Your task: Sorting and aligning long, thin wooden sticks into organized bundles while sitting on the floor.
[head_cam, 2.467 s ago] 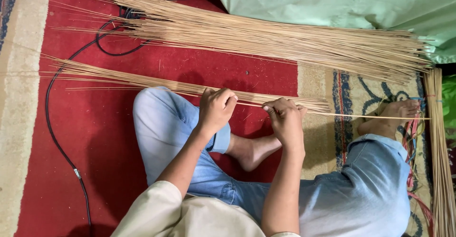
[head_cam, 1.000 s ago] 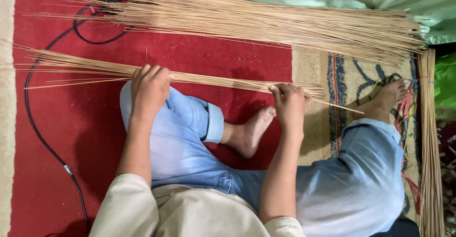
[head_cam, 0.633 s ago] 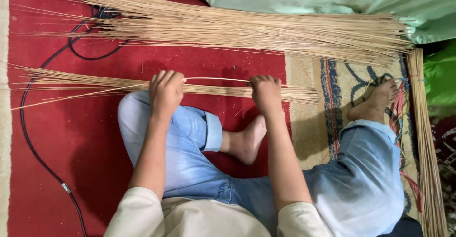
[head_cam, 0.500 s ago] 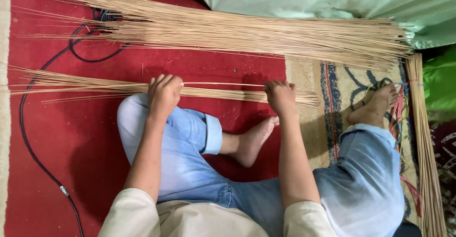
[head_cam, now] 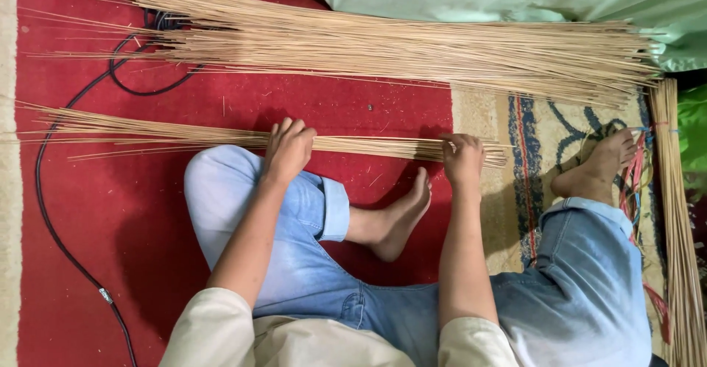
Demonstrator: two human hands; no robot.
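**Hands close in along the thin bundle**

Since half a second ago our right hand (head_cam: pixel 462 161) has barely shifted. Both hands clench the small stick bundle (head_cam: pixel 368 145), left hand (head_cam: pixel 287 150) mid-length, right near its squared end. Its long axis runs left-right just past our knees, parallel to the big stick pile (head_cam: pixel 412 47) farther off on the red rug (head_cam: pixel 147 212).

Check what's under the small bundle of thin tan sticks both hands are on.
Small bundle of thin tan sticks lies on the red carpet, its right tip over the beige patterned border. Left hand and right hand cover parts.
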